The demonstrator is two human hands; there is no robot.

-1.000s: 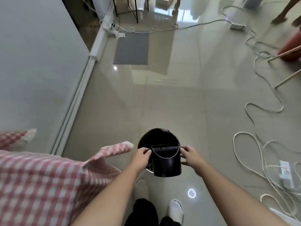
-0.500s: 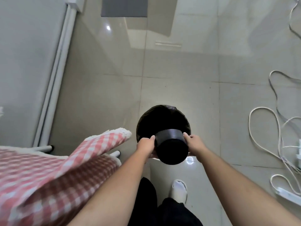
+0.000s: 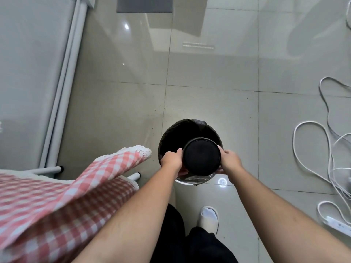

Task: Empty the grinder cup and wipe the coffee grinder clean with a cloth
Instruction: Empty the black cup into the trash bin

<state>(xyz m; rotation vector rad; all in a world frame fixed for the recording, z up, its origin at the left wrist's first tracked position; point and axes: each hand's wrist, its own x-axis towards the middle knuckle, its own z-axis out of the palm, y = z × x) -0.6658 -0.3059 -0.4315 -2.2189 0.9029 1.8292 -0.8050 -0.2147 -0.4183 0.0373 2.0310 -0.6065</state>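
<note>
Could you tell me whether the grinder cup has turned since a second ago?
Yes. The cup has tipped over above the bin; its base now faces the camera.

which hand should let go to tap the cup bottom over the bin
Either, with a slight edge to the right hand. Both hands grip the upturned cup symmetrically over the bin, but the tablecloth crowds the left hand.

Under you is a glossy pale tiled floor (image 3: 209, 73). On it stand a bin lined with a black bag (image 3: 171, 137), white cables (image 3: 311, 149) looping at right beside a power strip (image 3: 338, 225), and a grey mat (image 3: 144, 4) far ahead.
</note>
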